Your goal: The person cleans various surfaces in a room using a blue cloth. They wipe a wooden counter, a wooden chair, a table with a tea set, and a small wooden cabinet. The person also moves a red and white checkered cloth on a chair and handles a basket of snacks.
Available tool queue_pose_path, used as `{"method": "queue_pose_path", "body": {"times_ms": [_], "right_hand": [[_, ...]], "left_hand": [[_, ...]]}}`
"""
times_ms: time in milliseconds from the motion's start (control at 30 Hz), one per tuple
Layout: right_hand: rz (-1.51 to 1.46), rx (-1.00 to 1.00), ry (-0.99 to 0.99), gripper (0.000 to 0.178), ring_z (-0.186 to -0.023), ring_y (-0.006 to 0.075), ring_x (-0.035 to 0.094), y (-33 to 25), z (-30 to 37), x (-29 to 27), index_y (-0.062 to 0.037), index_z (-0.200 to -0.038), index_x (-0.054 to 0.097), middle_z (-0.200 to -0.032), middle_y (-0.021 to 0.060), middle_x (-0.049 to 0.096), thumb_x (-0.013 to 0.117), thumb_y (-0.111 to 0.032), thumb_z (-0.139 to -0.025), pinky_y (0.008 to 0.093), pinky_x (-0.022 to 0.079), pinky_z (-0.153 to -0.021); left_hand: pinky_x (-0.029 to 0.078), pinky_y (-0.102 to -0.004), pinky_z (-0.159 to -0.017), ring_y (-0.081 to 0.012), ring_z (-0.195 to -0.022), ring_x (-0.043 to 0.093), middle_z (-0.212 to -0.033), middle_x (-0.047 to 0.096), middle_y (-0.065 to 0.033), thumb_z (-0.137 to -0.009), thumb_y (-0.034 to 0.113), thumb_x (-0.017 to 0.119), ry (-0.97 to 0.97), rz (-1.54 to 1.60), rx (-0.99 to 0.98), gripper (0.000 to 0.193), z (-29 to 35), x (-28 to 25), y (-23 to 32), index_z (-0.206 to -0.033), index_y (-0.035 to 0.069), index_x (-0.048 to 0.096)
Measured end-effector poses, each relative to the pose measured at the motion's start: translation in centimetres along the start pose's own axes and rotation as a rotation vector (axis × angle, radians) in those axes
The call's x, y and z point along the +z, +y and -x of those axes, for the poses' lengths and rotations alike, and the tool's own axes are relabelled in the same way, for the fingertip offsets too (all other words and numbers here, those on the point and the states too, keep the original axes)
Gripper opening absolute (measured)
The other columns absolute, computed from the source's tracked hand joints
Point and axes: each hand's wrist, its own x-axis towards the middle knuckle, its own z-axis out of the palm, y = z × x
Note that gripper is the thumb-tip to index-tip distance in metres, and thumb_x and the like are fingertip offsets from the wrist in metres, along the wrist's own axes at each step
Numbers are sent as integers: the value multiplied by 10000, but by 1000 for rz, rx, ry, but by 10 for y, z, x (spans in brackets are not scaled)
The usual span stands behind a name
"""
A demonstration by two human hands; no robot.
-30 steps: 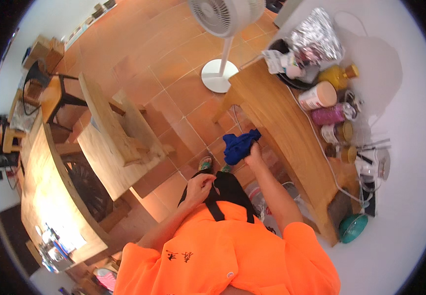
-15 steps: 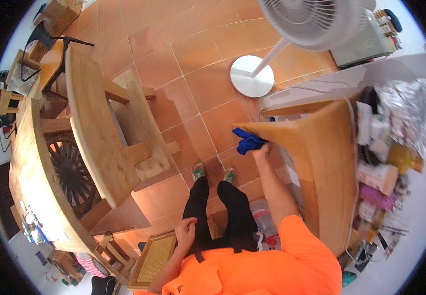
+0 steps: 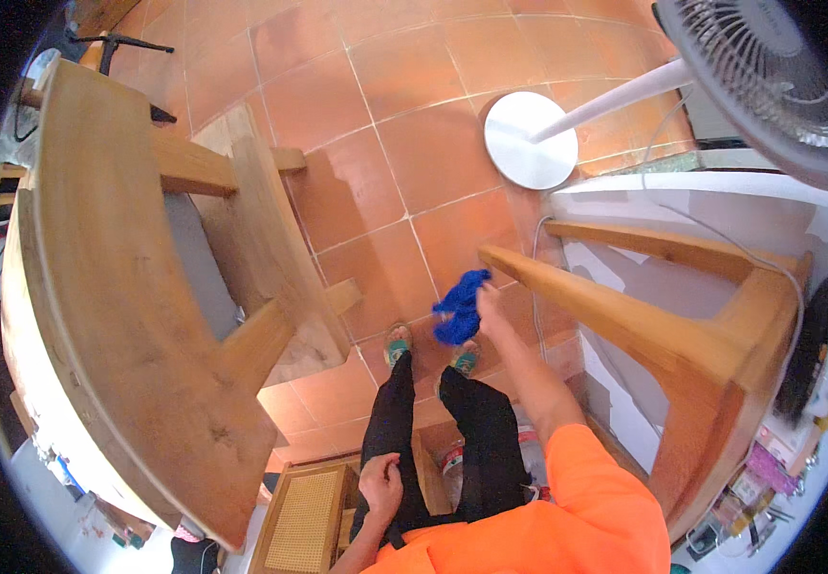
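A crumpled blue cloth (image 3: 460, 311) hangs from my right hand (image 3: 491, 310), whose fingers are closed on it. It is held out ahead of me over the tiled floor, just nearer than the end of a wooden leg (image 3: 538, 277). That leg belongs to a piece of wooden furniture (image 3: 710, 354) on my right; the cloth looks apart from it. My left hand (image 3: 381, 483) rests by my left thigh with its fingers curled in and nothing seen in them.
A long wooden bench (image 3: 113, 277) stands on the left, with a lower wooden beam beside it. Ahead right is a white fan on a round base (image 3: 532, 141), its cable (image 3: 682, 206) running along the wall. A woven-cane wooden piece (image 3: 299, 521) sits by my left side.
My right hand has drawn the blue cloth away from the wooden leg's end, toward me and slightly left. The view has shifted, bringing the furniture's open frame into sight.
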Motion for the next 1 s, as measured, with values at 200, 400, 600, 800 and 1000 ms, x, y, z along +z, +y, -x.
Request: {"method": "queue_pose_path", "body": {"times_ms": [200, 400, 600, 800, 1000], "right_hand": [[1483, -833, -279, 439, -984, 357, 619, -241, 112, 57, -172, -1221, 606, -1091, 163, 619, 613, -180, -782, 468, 522, -797], [2132, -468, -66, 246, -1071, 344, 591, -339, 181, 27, -159, -1012, 739, -1110, 103, 640, 651, -281, -817, 560, 466, -822], [2348, -397, -101, 250, -1033, 378, 597, -280, 139, -21, -179, -1049, 721, -1160, 98, 606, 599, -255, -845, 611, 451, -858], [2347, -347, -296, 246, -1124, 388, 534, -188, 23, -11, -214, -1053, 731, -1198, 96, 581, 573, -297, -884, 608, 440, -882], [2324, -360, -325, 262, -1165, 407, 478, -82, -100, -7, -205, -1051, 734, -1258, 110, 542, 529, -312, -926, 601, 393, -944]], "left_hand": [[512, -392, -741, -309, -799, 658, -831, 683, -136, -810, 12, 559, -65, 114, 19, 167, 16, -5, 11, -909, 30, 693], [524, -402, -737, -321, -803, 666, -850, 683, -166, -820, 27, 554, -108, 157, 84, 157, 2, -10, 39, -908, 18, 685], [531, -386, -741, -309, -803, 677, -845, 686, -156, -823, 15, 559, -78, 208, 10, 161, -11, -14, 38, -920, 13, 687], [534, -350, -734, -261, -784, 687, -830, 693, -141, -859, -10, 527, 52, 170, -176, 181, -2, -3, 9, -937, 11, 688], [516, -297, -636, -200, -692, 663, -779, 684, -108, -852, -32, 535, 132, 149, -334, 177, -27, 32, 27, -925, 15, 689]]}}
